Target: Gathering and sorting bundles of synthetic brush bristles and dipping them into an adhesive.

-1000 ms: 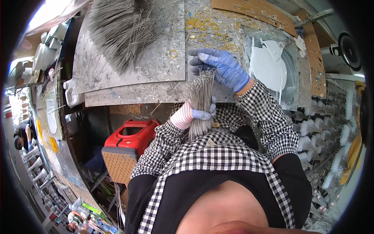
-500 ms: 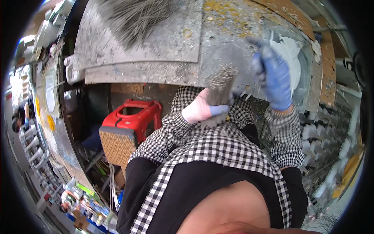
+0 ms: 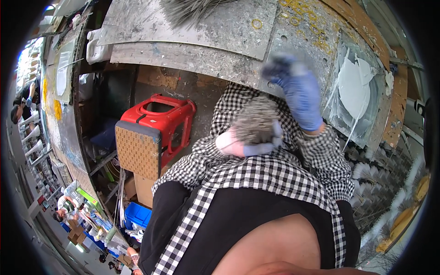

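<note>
My left hand (image 3: pixel 232 145), in a pale pink glove with blue fingertips, is wrapped round a thick bundle of thin grey wires (image 3: pixel 257 114). The tips of that bundle face upward and are blurred; it is in front of my checked apron. Up and to the right of the bundle, my right hand (image 3: pixel 300 94) wears a blue glove. Its fingers are smeared by motion near the table's front edge, so I cannot make out whether they hold anything. A loose heap of similar grey wires (image 3: pixel 192 10) lies on the table at the far side.
White paste (image 3: pixel 355 85) is spread on a sheet at the table's right, with yellow rings (image 3: pixel 307 23) beyond. A red stool (image 3: pixel 158 110) lies tipped at the left, near a blue crate (image 3: pixel 137 214). Rows of bristly white-tipped pieces (image 3: pixel 385 183) stand at lower right.
My view has shifted, so the table sits higher. The bundle has tilted with its tips more toward me. My right hand has moved left, closer to the bundle.
</note>
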The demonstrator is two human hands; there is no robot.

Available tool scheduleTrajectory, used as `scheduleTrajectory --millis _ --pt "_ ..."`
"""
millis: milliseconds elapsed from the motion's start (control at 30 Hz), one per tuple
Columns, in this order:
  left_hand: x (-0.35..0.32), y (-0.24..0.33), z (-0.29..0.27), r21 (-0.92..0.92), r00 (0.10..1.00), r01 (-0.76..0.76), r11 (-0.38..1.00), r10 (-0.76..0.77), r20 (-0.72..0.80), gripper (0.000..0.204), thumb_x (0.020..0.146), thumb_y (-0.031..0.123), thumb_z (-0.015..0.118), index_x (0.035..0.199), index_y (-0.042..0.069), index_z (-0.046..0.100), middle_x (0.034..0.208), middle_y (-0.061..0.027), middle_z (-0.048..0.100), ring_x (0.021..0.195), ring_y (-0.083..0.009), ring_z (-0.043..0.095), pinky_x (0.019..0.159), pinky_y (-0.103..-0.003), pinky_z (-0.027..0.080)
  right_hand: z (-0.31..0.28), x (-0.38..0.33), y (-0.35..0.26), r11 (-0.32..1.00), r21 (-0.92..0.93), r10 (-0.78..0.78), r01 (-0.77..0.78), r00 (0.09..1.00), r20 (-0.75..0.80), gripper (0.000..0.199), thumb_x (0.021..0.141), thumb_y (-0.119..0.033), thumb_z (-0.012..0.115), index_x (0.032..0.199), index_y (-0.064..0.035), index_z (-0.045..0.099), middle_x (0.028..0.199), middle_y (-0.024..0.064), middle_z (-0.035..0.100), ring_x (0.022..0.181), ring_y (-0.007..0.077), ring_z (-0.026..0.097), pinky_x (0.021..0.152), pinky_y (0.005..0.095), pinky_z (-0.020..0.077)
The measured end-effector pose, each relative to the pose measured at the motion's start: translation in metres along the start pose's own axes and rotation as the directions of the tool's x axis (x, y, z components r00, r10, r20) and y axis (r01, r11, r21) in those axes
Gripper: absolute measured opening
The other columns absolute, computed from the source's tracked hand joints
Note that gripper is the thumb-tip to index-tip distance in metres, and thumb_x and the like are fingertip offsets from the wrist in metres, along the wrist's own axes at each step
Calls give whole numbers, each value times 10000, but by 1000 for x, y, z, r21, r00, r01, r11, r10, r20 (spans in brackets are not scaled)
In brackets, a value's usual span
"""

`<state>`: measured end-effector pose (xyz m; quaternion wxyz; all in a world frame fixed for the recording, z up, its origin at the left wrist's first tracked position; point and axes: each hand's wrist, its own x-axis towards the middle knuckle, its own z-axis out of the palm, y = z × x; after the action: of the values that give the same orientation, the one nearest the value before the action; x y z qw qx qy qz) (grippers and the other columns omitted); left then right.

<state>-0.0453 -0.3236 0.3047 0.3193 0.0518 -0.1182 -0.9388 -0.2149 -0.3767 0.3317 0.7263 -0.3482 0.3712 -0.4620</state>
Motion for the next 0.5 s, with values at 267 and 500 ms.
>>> scheduleTrajectory --millis 267,500 --pt "-83 77 -2 236 691 -712 662 720 68 292 851 86 676 1094 92 514 823 -15 500 830 -179 529 909 -410 464 25 71 214 -162 -871 378 463 845 379 401 984 -375 471 1204 -104 670 1218 129 665 1157 299 599 1013 453 438" --pt "-72 66 -16 512 688 -526 679 694 -213 369 834 102 731 1134 89 516 931 -50 581 932 -223 560 999 -450 442 15 17 120 444 -850 161 283 908 386 353 985 -277 485 1200 -46 644 1099 178 682 1049 359 639 946 427 502"
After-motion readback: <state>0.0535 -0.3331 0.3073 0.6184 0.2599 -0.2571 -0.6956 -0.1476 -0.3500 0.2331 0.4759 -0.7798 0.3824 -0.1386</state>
